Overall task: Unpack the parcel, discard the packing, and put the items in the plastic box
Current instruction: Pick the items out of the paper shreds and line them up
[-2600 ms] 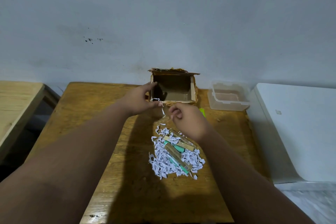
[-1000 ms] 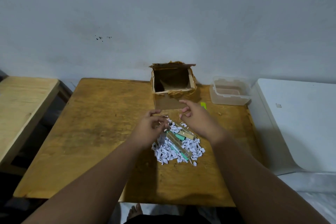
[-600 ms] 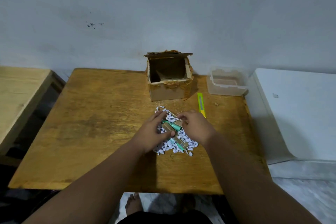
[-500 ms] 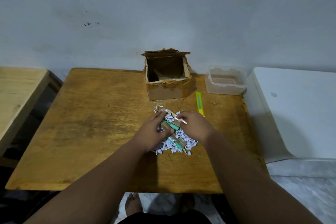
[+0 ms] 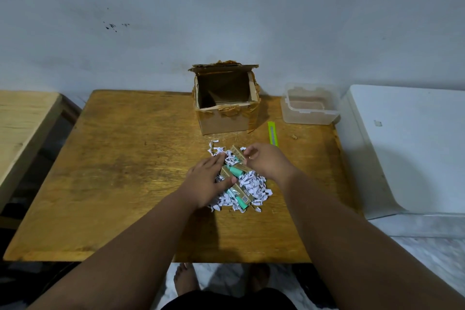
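Note:
A pile of white shredded paper (image 5: pixel 253 185) lies mid-table with three slim gold-and-green item boxes in it. My left hand (image 5: pixel 205 181) lies flat on the pile's left side, fingers apart, thumb across one gold box (image 5: pixel 225 171). My right hand (image 5: pixel 268 162) is curled, its fingertips pinching the far gold box (image 5: pixel 237 153). A third item box (image 5: pixel 242 199) lies at the pile's near edge. The opened cardboard parcel (image 5: pixel 227 118) stands behind the pile. The clear plastic box (image 5: pixel 310 118) sits at the table's far right with nothing visible inside.
A yellow-green utility knife (image 5: pixel 273 135) lies between the parcel and the plastic box. The wooden table (image 5: pixel 125 171) backs onto a grey wall. A white surface (image 5: pixel 412 146) adjoins it on the right, a paler wooden table (image 5: pixel 22 118) on the left.
Both hands dropped from the parcel's rim to the shredded-paper pile. The left hand settled flat on it and the right hand closed on the far gold box. The view pulled back.

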